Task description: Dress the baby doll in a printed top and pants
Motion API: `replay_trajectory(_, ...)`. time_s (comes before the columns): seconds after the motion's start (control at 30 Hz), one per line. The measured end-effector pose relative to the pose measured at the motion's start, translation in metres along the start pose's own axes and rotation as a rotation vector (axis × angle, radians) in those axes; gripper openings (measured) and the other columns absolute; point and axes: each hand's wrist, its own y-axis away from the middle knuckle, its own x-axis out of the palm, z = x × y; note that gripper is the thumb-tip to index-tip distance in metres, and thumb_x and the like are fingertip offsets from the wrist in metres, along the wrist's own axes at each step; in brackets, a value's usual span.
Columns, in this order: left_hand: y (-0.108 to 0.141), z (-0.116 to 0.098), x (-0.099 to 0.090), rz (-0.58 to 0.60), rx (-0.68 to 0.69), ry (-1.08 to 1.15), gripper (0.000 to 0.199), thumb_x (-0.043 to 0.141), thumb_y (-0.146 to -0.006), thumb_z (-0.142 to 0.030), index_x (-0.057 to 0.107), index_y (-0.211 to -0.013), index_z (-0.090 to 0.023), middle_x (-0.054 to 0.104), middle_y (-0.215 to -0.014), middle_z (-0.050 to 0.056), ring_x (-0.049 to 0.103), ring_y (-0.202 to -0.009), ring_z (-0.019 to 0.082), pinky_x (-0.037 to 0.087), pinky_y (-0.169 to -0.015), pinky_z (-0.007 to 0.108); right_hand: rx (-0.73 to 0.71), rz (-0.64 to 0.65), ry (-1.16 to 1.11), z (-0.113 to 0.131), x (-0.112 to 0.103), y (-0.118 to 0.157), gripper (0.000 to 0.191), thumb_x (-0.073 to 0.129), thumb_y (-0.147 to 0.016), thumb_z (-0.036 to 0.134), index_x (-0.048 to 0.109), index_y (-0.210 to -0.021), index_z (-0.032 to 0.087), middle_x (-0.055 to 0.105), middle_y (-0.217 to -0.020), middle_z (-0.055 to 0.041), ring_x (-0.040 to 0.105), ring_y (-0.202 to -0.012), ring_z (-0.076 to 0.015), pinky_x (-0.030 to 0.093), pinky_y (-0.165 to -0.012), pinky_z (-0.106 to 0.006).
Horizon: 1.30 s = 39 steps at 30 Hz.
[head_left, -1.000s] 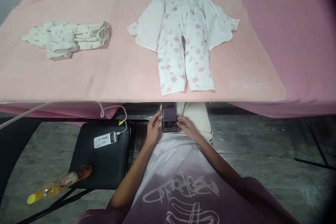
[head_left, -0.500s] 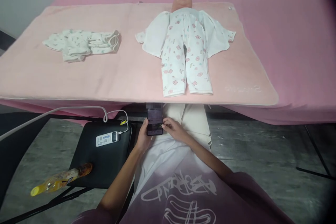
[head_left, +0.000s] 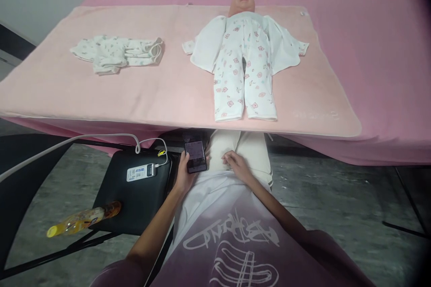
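My left hand (head_left: pixel 185 175) is wrapped round a dark phone (head_left: pixel 195 156), held over my lap just below the table edge. To its right, my right hand (head_left: pixel 237 164) rests by my light trousers (head_left: pixel 251 148), its fingers curled together; what they hold, if anything, is too small to tell. On the pink mat (head_left: pixel 175 94) lies a doll (head_left: pixel 243 2) on its back. White trousers with a printed pattern (head_left: pixel 229 76) lie over the doll, and a white top (head_left: pixel 208 45) spreads out on both sides. Folded patterned baby clothes (head_left: pixel 114 53) lie to the left.
A black stool (head_left: pixel 134 206) at the left holds a white power bank (head_left: pixel 140 172) with a cable (head_left: pixel 101 135), and a bottle with a yellow cap (head_left: pixel 84 220). The pink table edge spans above my lap.
My right hand has come off the phone and moved right, to my lap. The phone is now tilted in my left hand. The view has shifted slightly left.
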Motion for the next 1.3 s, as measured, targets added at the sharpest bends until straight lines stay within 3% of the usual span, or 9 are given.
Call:
replay_trajectory(0.1, 0.003, 0.002, -0.003, 0.125, -0.03, 0.026, 0.06, 0.08, -0.097, -0.053, 0.056, -0.147, -0.031, 0.073, -0.151, 0.012, 0.075, -0.136, 0.036, 0.058, -0.118, 0.063, -0.004, -0.039, 0.007, -0.002, -0.002, 0.002, 0.053, 0.058, -0.106, 0.075, 0.071, -0.105, 0.024, 0.077, -0.096, -0.0055, 0.071, -0.089, -0.0215, 0.053, -0.083, -0.034)
replay_trajectory(0.2, 0.006, 0.008, -0.005, 0.241, -0.032, -0.057, 0.082, 0.092, -0.088, -0.038, 0.051, -0.159, -0.033, 0.073, -0.153, 0.015, 0.071, -0.143, 0.037, 0.05, -0.126, 0.064, -0.034, -0.046, -0.004, 0.0, -0.001, -0.001, 0.05, 0.06, -0.105, 0.073, 0.07, -0.108, 0.024, 0.077, -0.1, -0.0061, 0.073, -0.097, -0.0231, 0.054, -0.091, -0.037)
replay_trajectory(0.3, 0.006, 0.016, -0.004, 0.269, 0.015, -0.142, 0.104, 0.099, -0.081, -0.033, 0.043, -0.167, -0.031, 0.074, -0.151, 0.018, 0.071, -0.144, 0.035, 0.044, -0.132, 0.061, -0.041, -0.03, -0.004, 0.002, 0.002, -0.005, 0.05, 0.059, -0.106, 0.073, 0.069, -0.107, 0.024, 0.077, -0.098, -0.0061, 0.073, -0.094, -0.0231, 0.055, -0.092, -0.038)
replay_trajectory(0.47, 0.005, 0.022, 0.003, 0.289, 0.018, -0.165, 0.114, 0.101, -0.079, -0.038, 0.036, -0.172, -0.032, 0.073, -0.151, 0.018, 0.072, -0.142, 0.036, 0.048, -0.13, 0.061, -0.04, -0.05, -0.074, 0.006, 0.003, -0.009, 0.048, 0.059, -0.105, 0.072, 0.069, -0.11, 0.025, 0.075, -0.102, -0.0068, 0.072, -0.099, -0.0233, 0.058, -0.093, -0.038)
replay_trajectory(0.6, 0.001, 0.025, 0.009, 0.35, 0.014, -0.169, 0.114, 0.103, -0.075, -0.039, 0.04, -0.17, -0.034, 0.071, -0.153, 0.017, 0.071, -0.143, 0.037, 0.05, -0.128, 0.062, -0.059, -0.107, -0.123, 0.014, 0.005, -0.021, 0.046, 0.064, -0.104, 0.066, 0.068, -0.128, 0.027, 0.074, -0.124, -0.0101, 0.071, -0.113, -0.0243, 0.06, -0.1, -0.04)
replay_trajectory(0.73, -0.01, 0.036, 0.015, 0.352, 0.042, -0.2, 0.109, 0.104, -0.073, -0.038, 0.048, -0.166, -0.034, 0.069, -0.155, 0.014, 0.069, -0.144, 0.036, 0.05, -0.128, 0.059, -0.061, -0.057, -0.236, 0.021, 0.014, -0.038, 0.057, 0.073, -0.097, 0.059, 0.06, -0.143, 0.028, 0.07, -0.141, -0.0094, 0.068, -0.129, -0.0255, 0.058, -0.11, -0.04)
replay_trajectory(1.0, -0.02, 0.05, 0.02, 0.362, 0.061, -0.263, 0.109, 0.1, -0.078, -0.036, 0.044, -0.172, -0.035, 0.059, -0.167, 0.012, 0.059, -0.154, 0.034, 0.049, -0.131, 0.053, 0.004, -0.076, -0.2, 0.021, 0.029, -0.051, 0.052, 0.082, -0.092, 0.053, 0.06, -0.132, 0.027, 0.076, -0.122, -0.0036, 0.071, -0.115, -0.0223, 0.059, -0.106, -0.036)
replay_trajectory(1.17, -0.02, 0.051, 0.02, 0.358, 0.086, -0.293, 0.109, 0.099, -0.08, -0.038, 0.043, -0.173, -0.034, 0.055, -0.172, 0.012, 0.055, -0.159, 0.034, 0.047, -0.133, 0.053, 0.029, -0.134, -0.175, 0.021, 0.031, -0.051, 0.047, 0.079, -0.093, 0.055, 0.062, -0.126, 0.027, 0.078, -0.119, -0.0037, 0.073, -0.111, -0.0226, 0.061, -0.101, -0.036)
replay_trajectory(1.3, -0.019, 0.05, 0.022, 0.352, 0.079, -0.3, 0.107, 0.098, -0.081, -0.038, 0.044, -0.173, -0.035, 0.056, -0.17, 0.011, 0.055, -0.159, 0.034, 0.046, -0.134, 0.053, 0.013, -0.122, -0.197, 0.025, 0.028, -0.053, 0.045, 0.076, -0.095, 0.057, 0.063, -0.126, 0.027, 0.078, -0.126, -0.0044, 0.073, -0.118, -0.0236, 0.059, -0.109, -0.038)
